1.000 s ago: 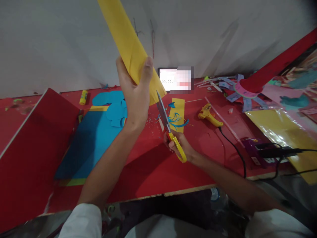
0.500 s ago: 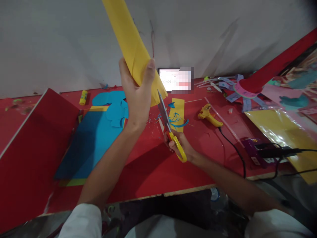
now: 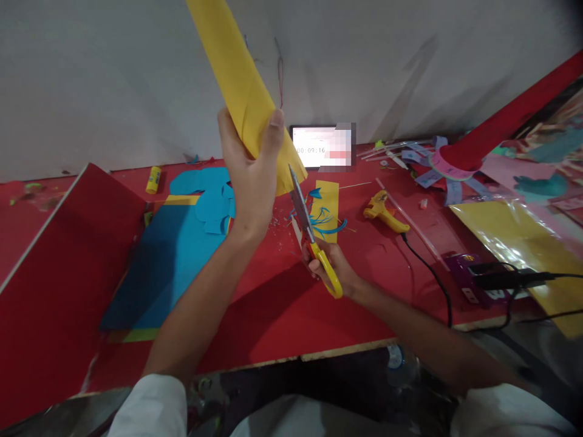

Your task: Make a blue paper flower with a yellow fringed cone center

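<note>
My left hand (image 3: pixel 252 164) is wrapped round a rolled yellow paper tube (image 3: pixel 241 79), which slants up to the top left and out of view. Slits show along the tube's lower rim. In my right hand (image 3: pixel 334 261) is a pair of scissors (image 3: pixel 303 212) with yellow and red handles. Their blades point up, with the tips at the tube's slit lower end. Below the tube, blue paper scraps (image 3: pixel 325 224) lie partly on a small yellow paper piece (image 3: pixel 333 194).
Blue sheets (image 3: pixel 155 261) and cut blue shapes (image 3: pixel 212 209) lie left, beside a standing red board (image 3: pixel 68 291) and a glue stick (image 3: pixel 153 179). A yellow glue gun (image 3: pixel 385 212), its cord and a red paper cone (image 3: pixel 496 130) are right. A phone (image 3: pixel 314 145) leans at the wall.
Both hands, the tube and the scissors hold almost the same pose, shifted very slightly left in the view. The phone's timer now reads 00:09:16.
</note>
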`<state>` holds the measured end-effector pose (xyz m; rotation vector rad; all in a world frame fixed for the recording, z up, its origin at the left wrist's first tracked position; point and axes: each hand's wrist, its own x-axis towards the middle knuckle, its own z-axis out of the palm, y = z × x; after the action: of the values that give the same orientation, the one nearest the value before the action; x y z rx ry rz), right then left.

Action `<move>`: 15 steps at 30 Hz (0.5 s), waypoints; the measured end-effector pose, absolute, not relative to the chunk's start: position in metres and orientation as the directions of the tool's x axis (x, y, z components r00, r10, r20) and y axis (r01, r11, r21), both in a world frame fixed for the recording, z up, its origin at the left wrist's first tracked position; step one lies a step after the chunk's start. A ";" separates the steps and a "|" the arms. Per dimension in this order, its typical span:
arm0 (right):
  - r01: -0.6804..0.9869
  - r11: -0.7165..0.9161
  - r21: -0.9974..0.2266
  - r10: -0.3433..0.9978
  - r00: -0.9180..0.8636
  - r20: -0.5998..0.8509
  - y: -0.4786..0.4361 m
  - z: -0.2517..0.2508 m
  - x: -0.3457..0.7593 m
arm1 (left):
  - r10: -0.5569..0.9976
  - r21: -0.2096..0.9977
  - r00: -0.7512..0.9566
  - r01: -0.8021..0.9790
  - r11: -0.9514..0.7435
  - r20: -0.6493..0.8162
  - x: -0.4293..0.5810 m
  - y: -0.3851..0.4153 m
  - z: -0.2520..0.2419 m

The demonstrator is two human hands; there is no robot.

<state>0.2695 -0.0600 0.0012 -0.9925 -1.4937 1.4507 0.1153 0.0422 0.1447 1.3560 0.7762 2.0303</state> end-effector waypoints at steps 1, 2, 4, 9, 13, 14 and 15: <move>0.005 0.026 -1.000 0.935 -0.354 0.023 -0.060 0.000 0.270 | 0.731 0.732 -0.320 -0.144 -0.666 0.603 0.115 0.043 0.144; 0.009 0.022 -1.000 0.938 -0.346 0.017 -0.060 -0.001 0.269 | 0.732 0.734 -0.321 -0.140 -0.665 0.602 0.115 0.043 0.144; 0.012 0.010 -1.000 0.945 -0.328 0.005 -0.059 -0.003 0.269 | 0.730 0.740 -0.323 -0.117 -0.662 0.602 0.114 0.044 0.143; 0.013 -0.020 -1.000 0.951 -0.309 -0.023 -0.058 -0.008 0.269 | 0.725 0.721 -0.297 -0.146 -0.678 0.622 0.113 0.043 0.142; 0.008 -0.057 -0.998 0.950 -0.305 -0.057 -0.058 -0.009 0.268 | 0.741 0.744 -0.308 -0.131 -0.655 0.597 0.114 0.043 0.143; 0.003 -0.072 -0.997 0.949 -0.308 -0.069 -0.058 -0.009 0.268 | 0.739 0.741 -0.311 -0.138 -0.657 0.598 0.115 0.043 0.142; -0.003 -0.088 -0.996 0.948 -0.309 -0.082 -0.058 -0.009 0.267 | 0.732 0.728 -0.313 -0.153 -0.668 0.605 0.115 0.045 0.141</move>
<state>0.2670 -0.0580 -0.0093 -1.0956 -1.3814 1.5120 0.1150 0.0445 0.1414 1.3552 0.7583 2.0219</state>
